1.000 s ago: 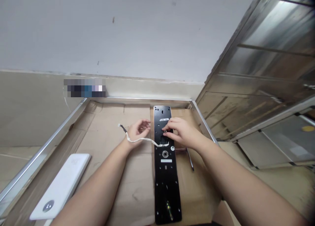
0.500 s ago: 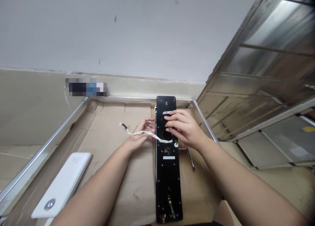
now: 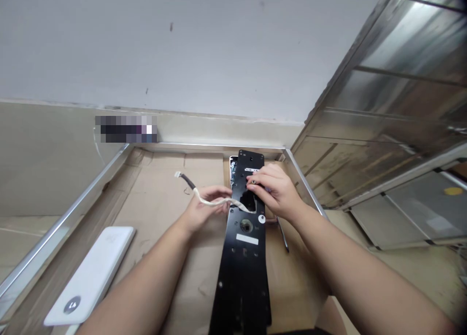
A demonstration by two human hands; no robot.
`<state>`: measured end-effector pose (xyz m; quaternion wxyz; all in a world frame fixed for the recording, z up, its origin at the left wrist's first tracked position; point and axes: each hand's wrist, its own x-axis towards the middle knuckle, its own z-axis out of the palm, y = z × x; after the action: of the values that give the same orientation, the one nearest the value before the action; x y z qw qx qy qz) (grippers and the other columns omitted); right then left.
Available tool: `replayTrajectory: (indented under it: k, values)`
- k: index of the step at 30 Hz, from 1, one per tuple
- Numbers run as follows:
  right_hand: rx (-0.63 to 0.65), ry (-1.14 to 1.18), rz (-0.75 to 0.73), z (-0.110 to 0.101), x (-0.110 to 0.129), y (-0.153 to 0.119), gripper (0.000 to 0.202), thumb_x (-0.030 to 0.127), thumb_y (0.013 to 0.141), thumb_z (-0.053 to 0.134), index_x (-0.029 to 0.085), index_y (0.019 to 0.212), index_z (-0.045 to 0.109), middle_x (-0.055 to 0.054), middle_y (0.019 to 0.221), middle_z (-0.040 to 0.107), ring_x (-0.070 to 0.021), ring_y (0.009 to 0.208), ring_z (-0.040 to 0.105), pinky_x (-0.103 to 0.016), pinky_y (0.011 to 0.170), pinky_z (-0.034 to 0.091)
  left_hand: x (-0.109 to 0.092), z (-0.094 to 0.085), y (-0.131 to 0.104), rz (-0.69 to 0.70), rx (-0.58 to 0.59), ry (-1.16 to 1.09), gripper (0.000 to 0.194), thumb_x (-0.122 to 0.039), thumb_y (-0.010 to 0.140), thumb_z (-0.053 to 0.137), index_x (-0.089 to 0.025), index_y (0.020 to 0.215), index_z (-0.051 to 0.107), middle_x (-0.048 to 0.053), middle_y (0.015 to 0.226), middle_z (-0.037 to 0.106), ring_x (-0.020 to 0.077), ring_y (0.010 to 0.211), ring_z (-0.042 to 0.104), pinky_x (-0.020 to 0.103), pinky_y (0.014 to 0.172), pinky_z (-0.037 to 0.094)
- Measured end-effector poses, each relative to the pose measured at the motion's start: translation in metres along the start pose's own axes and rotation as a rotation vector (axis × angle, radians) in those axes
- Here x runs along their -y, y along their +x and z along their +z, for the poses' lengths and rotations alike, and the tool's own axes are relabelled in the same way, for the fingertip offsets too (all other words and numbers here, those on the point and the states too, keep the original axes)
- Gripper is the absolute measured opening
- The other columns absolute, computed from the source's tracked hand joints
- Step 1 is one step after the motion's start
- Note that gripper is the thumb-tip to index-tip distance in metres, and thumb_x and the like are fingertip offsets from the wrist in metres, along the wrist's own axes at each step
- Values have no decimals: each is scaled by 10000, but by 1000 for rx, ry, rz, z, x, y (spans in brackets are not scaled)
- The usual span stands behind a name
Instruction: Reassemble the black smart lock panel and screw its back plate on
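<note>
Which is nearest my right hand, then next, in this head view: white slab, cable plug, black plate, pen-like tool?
1. Black plate, touching your right hand.
2. Pen-like tool, just right of the plate.
3. Cable plug, left of the plate.
4. White slab, farthest left.

Black panel (image 3: 242, 271) with white labels (image 3: 247, 239); plain white cable (image 3: 215, 203), black-sleeved end.
</note>
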<state>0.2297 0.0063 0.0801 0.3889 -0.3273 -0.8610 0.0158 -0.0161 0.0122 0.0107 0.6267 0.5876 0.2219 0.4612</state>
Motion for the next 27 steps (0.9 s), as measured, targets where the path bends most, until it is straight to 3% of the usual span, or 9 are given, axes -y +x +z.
replayTrajectory:
  k: [3, 6, 9, 11, 14, 16, 22, 25, 27]
  values:
    - [3, -58, 31, 0, 1, 0, 137, 291, 983, 610, 201, 946, 706, -61, 907, 744, -196, 822, 625, -396, 785, 420, 1, 4, -4, -138, 139, -211, 434, -367, 844, 777, -199, 1232, 676, 95, 971, 739, 161, 677, 687, 266, 608, 526]
    - [13, -122, 51, 2, 2, 0, 142, 313, 979, 614, 214, 932, 706, -44, 868, 729, -195, 791, 581, -411, 805, 399, -2, 10, -7, -225, 208, -262, 498, -279, 837, 792, -224, 1303, 624, 93, 1038, 742, 206, 787, 740, 339, 735, 586]
    - [0, -89, 78, 4, 4, 0, 94, 298, 964, 638, 233, 938, 700, -43, 908, 723, -208, 840, 594, -419, 832, 428, -6, 16, -8, -246, 134, -269, 485, -208, 817, 805, -192, 1270, 629, 72, 965, 751, 184, 770, 733, 323, 748, 591]
    - [-56, -31, 81, 3, 7, 0, 48, 272, 943, 658, 244, 971, 684, -66, 1031, 698, -235, 975, 619, -436, 897, 464, -8, 19, -7, -246, 85, -292, 462, -188, 805, 811, -168, 1235, 641, 82, 982, 754, 185, 801, 731, 318, 767, 593]
    - [-200, -4, 90, -2, 10, 0, 161, 242, 891, 691, 248, 1035, 620, -108, 1159, 590, -281, 1125, 582, -488, 980, 480, -9, 20, -5, -232, 54, -355, 467, -171, 790, 817, -167, 1226, 651, 87, 1030, 748, 181, 804, 727, 309, 760, 594]
    - [-219, 33, 93, -6, 11, 0, 219, 229, 863, 700, 249, 1038, 571, -103, 1113, 561, -278, 1088, 576, -488, 953, 494, -10, 18, -4, -220, 29, -409, 483, -180, 780, 823, -170, 1232, 654, 72, 999, 744, 166, 757, 714, 289, 720, 587]
    - [187, 203, 62, 2, 8, -1, 262, 270, 895, 699, 218, 1124, 582, -61, 984, 675, -208, 901, 606, -382, 821, 520, -12, 5, -4, -209, -76, -486, 559, -243, 767, 828, -207, 1283, 617, 4, 827, 699, 123, 669, 662, 239, 657, 554]
    - [255, 193, 38, 9, 8, -2, 90, 236, 964, 609, 219, 1046, 639, -25, 868, 704, -185, 821, 588, -355, 771, 497, -15, 2, -5, -221, -105, -493, 621, -253, 746, 838, -228, 1312, 585, -17, 767, 679, 118, 636, 646, 218, 615, 531]
    - [285, 242, 32, 10, 11, -1, 127, 265, 963, 623, 219, 1077, 654, -35, 930, 719, -191, 868, 597, -364, 802, 503, -17, 2, -6, -220, -103, -494, 645, -260, 739, 844, -233, 1322, 572, -20, 748, 678, 114, 610, 636, 207, 586, 513]
